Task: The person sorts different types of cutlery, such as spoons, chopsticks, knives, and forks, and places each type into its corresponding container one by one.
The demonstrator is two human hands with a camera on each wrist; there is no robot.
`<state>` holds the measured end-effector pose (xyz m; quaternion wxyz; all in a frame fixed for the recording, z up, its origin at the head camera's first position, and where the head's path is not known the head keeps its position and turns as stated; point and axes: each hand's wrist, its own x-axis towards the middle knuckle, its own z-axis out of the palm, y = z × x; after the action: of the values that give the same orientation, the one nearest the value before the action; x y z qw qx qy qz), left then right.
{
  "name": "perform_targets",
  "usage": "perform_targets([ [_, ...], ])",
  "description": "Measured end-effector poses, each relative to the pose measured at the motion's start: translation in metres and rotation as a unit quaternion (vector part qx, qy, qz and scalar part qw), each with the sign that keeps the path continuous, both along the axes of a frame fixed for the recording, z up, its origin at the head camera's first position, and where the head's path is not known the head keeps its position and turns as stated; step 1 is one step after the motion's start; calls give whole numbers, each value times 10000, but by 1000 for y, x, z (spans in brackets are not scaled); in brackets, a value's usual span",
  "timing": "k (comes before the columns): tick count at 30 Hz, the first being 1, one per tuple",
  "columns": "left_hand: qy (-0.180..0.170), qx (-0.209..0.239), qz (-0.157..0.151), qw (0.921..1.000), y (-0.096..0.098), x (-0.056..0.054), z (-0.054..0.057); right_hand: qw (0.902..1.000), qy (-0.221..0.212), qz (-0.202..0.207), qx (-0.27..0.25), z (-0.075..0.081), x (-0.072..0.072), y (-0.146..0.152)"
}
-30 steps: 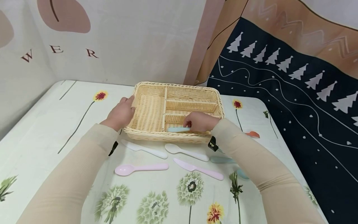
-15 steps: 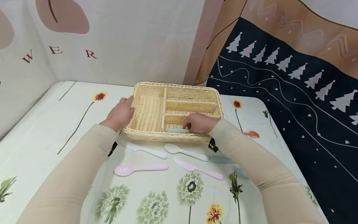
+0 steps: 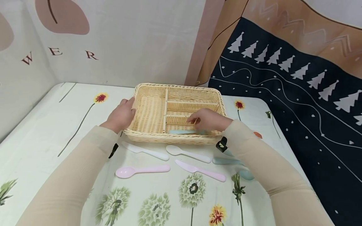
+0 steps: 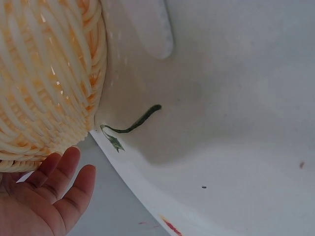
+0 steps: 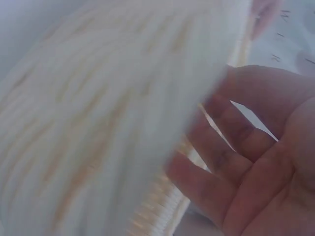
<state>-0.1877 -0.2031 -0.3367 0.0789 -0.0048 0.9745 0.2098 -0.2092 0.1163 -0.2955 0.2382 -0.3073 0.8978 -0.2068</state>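
A woven basket [image 3: 150, 110] with dividers stands at the back of the table. My left hand [image 3: 121, 115] grips its left rim. In the left wrist view, that hand's fingers lie against the outer wall. A light blue piece of cutlery [image 3: 181, 131] lies in the front right compartment; its right end is partly hidden, so its kind is unclear. Just above it, my right hand [image 3: 209, 120] has loosely bent fingers and holds nothing. In the right wrist view, the basket wall [image 5: 98, 123] covers the fingertips.
Before the basket lie a white knife [image 3: 145, 151], a white spoon [image 3: 188, 154], a pink spoon [image 3: 142, 169] and a pink knife [image 3: 200, 171]. A teal handle [image 3: 226, 161], a teal rounded end [image 3: 246, 175] and an orange piece [image 3: 258, 135] show beside the right sleeve.
My right hand has let go of the light blue piece of cutlery and moved up and right. The cutlery stays in the compartment. My left hand keeps its hold on the basket.
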Motion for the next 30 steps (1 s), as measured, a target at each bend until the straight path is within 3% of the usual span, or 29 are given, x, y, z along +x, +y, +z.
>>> perform_targets([
  [9,8,2,-27,10000,-1,0,-2,9970,176,-523,-536,18,7,11],
  [18,16,60,-44,10000,-2,-2,-4,9873,410,-1137,-1031,30,15,30],
  [30,7,75,-36,10000,-1,-1,-2,9742,667,-1649,-1391,25,26,63],
])
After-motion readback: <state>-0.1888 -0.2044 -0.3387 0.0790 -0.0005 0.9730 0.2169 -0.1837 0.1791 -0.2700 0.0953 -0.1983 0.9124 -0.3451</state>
